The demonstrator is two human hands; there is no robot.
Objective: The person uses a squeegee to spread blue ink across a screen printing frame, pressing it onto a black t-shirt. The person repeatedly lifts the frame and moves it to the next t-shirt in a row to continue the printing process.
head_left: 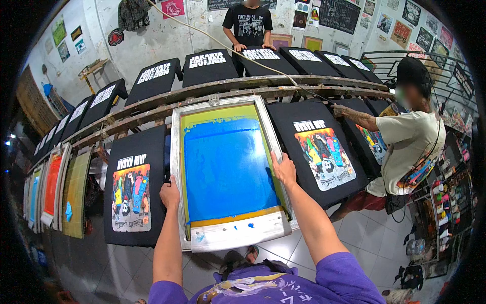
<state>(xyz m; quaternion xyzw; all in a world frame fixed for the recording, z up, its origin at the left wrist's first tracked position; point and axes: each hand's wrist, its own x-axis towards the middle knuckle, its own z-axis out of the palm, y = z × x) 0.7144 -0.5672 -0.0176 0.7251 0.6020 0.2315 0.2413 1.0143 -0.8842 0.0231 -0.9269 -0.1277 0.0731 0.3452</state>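
A silk-screen printing frame (pixel 177 147) of worn whitish wood is in front of me, its mesh covered in blue ink (pixel 228 167) with a yellow-green border. My left hand (pixel 170 194) is closed on the frame's left side, and my right hand (pixel 284 169) grips the right side. Across its near end lies a wide whitish wooden bar (pixel 238 233) with blue specks and a brown-orange strip along it; whether this is a squeegee I cannot tell. Whatever lies under the screen is hidden. Black shirts with multicoloured prints flank it, one at left (pixel 132 187) and another at right (pixel 321 152).
Beyond a wooden rail (pixel 202 95), black shirts with white lettering (pixel 207 66) line a second row. A person in black (pixel 248 25) stands behind them. Another person (pixel 410 126) works close on my right. More screens (pixel 76 192) lean at left. A cable (pixel 223 43) hangs across.
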